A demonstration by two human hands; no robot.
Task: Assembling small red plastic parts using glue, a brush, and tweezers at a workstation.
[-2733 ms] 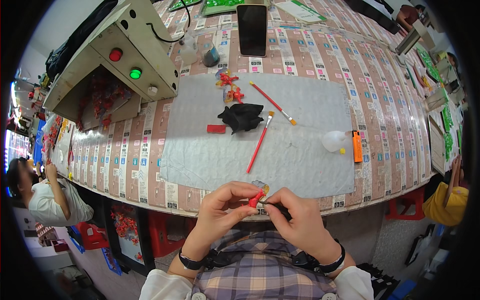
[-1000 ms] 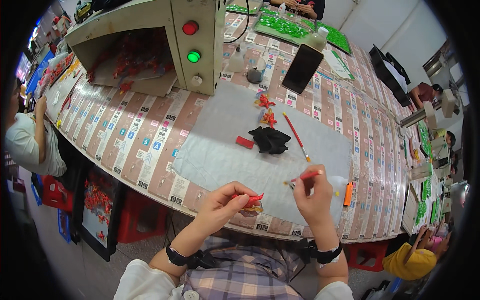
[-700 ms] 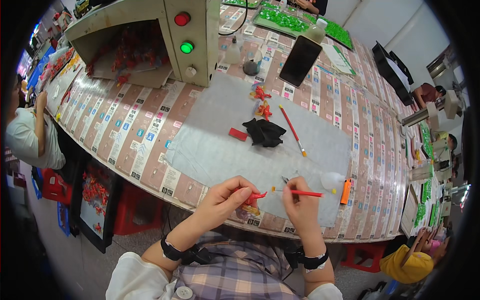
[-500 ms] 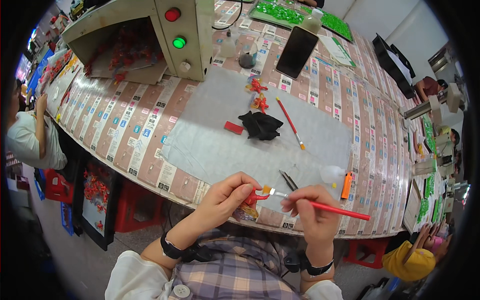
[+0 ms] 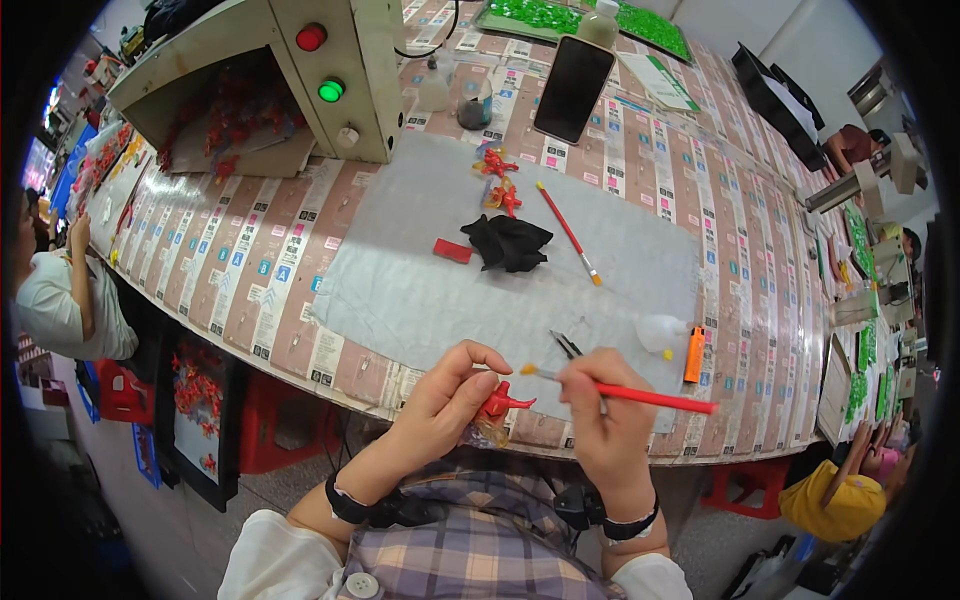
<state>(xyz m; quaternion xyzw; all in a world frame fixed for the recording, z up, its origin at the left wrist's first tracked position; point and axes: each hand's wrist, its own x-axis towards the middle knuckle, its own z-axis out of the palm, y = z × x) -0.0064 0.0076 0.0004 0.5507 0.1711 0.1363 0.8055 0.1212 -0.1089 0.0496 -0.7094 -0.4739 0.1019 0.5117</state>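
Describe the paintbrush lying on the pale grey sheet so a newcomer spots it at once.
On the patterned tabletop lies a pale grey sheet, with a crumpled black bundle on it. Just right of that bundle, the loose paintbrush slants, bristles at the near end. Its handle is red like that of the brush in the right hand, but this one lies flat, untouched.

- From my end of the feed, pale strips [image 5: 268,305] of print repeat in rows across the counter [image 5: 225,215].
- Blue squares [image 5: 285,272] among them carry single white capital letters I can make out.
- The pink and black print alongside is mostly too small for me.
- Print on the white-and-green leaflet [image 5: 657,80] and orange lighter [image 5: 694,355] I can't read.
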